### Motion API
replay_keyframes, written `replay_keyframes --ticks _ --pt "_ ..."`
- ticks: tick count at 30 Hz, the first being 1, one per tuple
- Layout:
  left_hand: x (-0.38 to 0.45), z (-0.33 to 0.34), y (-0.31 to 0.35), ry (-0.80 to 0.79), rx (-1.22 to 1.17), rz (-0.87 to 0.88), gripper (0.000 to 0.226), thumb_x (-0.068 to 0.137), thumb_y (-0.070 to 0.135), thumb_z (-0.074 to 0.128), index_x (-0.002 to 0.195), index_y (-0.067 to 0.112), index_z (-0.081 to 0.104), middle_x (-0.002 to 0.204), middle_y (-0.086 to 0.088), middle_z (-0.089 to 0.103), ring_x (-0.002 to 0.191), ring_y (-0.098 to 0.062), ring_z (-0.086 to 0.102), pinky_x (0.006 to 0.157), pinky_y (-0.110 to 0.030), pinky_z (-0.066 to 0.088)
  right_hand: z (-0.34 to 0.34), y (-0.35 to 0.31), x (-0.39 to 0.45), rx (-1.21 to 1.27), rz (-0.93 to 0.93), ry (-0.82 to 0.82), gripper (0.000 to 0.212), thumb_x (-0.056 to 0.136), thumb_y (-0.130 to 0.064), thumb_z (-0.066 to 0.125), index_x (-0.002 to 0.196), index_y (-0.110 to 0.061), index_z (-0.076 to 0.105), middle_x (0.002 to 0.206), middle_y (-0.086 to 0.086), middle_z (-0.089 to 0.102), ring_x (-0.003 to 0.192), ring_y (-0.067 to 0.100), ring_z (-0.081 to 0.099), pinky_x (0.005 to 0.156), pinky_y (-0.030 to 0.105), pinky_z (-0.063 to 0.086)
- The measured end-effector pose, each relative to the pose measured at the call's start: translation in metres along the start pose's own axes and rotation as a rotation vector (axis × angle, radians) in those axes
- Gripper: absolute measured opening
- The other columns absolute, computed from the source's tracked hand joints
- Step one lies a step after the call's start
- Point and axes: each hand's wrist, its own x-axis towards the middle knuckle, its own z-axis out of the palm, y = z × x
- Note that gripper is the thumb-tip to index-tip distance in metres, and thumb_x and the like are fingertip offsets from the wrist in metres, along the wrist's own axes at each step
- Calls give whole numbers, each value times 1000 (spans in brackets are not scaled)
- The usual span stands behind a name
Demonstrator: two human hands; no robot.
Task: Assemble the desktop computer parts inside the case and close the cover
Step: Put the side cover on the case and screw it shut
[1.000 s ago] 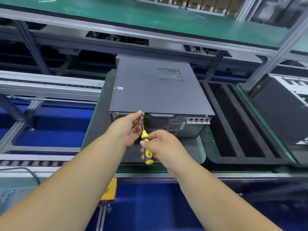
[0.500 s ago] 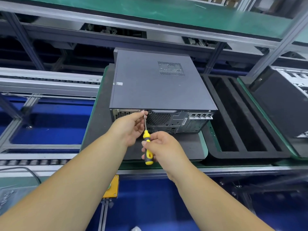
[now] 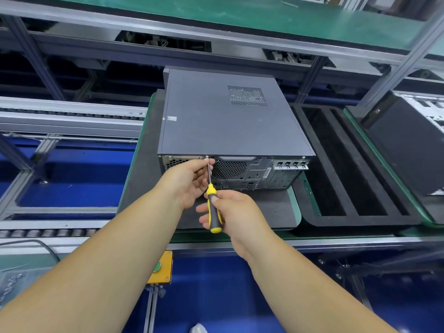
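Case [image 3: 230,126] nearer; screwdriver [image 3: 213,207] in right grip [image 3: 234,212].

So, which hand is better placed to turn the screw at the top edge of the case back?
The right hand: it already grips the screwdriver handle. The left hand only steadies the shaft near the screw.

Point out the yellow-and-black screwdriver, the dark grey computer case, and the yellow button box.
yellow-and-black screwdriver [image 3: 212,211], head view, middle of its handle.
dark grey computer case [image 3: 216,123], head view, its flat top cover.
yellow button box [image 3: 165,267], head view, its yellow face.
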Motion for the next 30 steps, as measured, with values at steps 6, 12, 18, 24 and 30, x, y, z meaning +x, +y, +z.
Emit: replay_keyframes --ticks 6,12,18,24,30 --pt "0 0 0 18 -19 -7 10 88 15 68 92 9 75 71 2 68 59 -5 59 58 -16 46 3 -5 1 150 133 2 16 103 -23 50 111 -13 60 86 11 77 55 10 63 56 23 54" --pt "1 1 -1 33 -53 -25 12 89 20 68 87 10 76 70 2 68 57 -5 60 55 -16 48 3 -4 3 189 176 24 21 103 -25 51 117 -11 57 86 13 77 55 10 61 55 23 52" --pt "1 10 3 111 -75 -75 22 91 19 65 74 11 75 62 3 65 48 -4 56 50 -14 46 4 -2 5 162 159 39 13 104 -20 48 109 -14 57 78 8 76 53 9 61 53 22 51" --pt "4 13 8 146 -79 -149 38 89 19 61 55 13 76 60 4 64 53 -4 53 58 -16 45 2 -4 1 51 85 31 11 104 -19 47 98 -18 57 70 3 74 53 9 60 55 24 52" --pt "2 12 4 134 -140 -136 17 89 17 62 79 11 75 65 5 67 53 -2 59 53 -14 47 -5 0 0 -101 -18 85 10 103 -18 47 96 -19 54 68 0 73 55 11 59 62 29 51"
